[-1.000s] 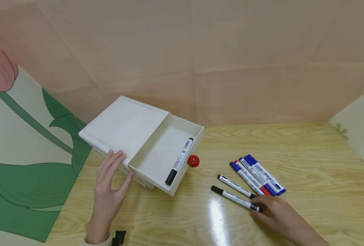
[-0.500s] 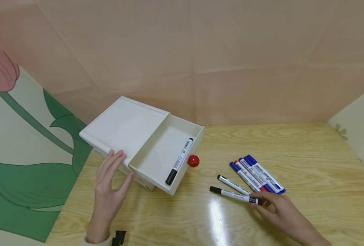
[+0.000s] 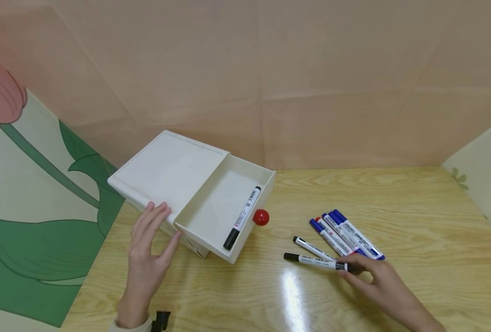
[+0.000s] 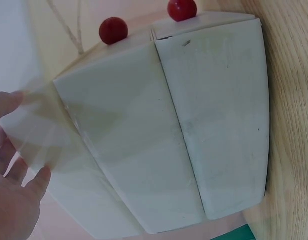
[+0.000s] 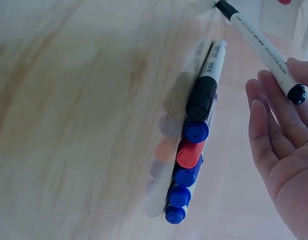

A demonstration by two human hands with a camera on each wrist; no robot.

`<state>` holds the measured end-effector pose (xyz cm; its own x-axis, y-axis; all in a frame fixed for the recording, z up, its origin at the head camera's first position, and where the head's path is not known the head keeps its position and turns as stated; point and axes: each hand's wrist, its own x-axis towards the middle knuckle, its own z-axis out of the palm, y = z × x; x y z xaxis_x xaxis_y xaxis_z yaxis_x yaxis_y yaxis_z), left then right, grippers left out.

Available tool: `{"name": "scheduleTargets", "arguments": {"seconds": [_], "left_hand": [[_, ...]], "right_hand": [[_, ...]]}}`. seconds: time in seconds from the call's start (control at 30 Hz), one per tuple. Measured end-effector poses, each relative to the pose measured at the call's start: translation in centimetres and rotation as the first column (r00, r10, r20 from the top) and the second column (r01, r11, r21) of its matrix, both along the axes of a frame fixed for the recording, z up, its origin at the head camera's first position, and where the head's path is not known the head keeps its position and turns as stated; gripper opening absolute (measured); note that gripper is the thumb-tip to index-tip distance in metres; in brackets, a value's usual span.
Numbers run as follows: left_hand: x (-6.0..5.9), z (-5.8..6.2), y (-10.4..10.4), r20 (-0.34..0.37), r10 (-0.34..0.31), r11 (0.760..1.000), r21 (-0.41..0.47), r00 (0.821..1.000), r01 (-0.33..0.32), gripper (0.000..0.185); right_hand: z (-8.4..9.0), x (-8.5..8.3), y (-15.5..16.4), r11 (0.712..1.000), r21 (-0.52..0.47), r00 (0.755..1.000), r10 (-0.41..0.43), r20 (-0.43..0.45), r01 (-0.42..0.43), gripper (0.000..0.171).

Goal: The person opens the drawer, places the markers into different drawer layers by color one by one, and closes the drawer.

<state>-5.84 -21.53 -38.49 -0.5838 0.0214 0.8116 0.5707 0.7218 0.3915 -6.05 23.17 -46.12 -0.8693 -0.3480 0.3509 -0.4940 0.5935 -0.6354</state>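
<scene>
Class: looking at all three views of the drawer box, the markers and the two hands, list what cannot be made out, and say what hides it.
1. Printed text on the black-capped white marker in the open cream drawer: too small, head view.
2. The red-capped marker: mostly hidden by the right hand in the head view.
3. The drawer's inside: unseen from the left wrist, only the box's outer walls.
4. The left hand: blurred, cut off by the frame edge.

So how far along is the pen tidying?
One black marker already lies in the open drawer. The right hand pinches a second black marker at its end, while the left hand rests against the box. One more black marker and the blue and red markers wait on the table.
</scene>
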Motion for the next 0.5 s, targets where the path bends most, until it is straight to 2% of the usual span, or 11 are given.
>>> {"name": "scheduleTargets", "arguments": {"seconds": [0.17, 0.3, 0.5], "left_hand": [[0.0, 0.1, 0.1, -0.001, 0.001, 1.000, -0.001, 1.000, -0.001, 0.051], [0.1, 0.1, 0.1, -0.004, 0.009, 1.000, -0.002, 1.000, -0.009, 0.051], [0.1, 0.0, 0.1, -0.002, 0.009, 1.000, 0.000, 1.000, -0.009, 0.051]], "right_hand": [[0.2, -0.2, -0.2, 0.999, -0.019, 0.999, 0.029, -0.032, -0.029, 0.036], [0.6, -0.5, -0.3, 0.999, -0.024, 0.998, 0.041, -0.052, -0.043, 0.032], [1.4, -0.6, -0.5, 0.999, -0.021, 0.998, 0.044, -0.035, -0.045, 0.029]]}}
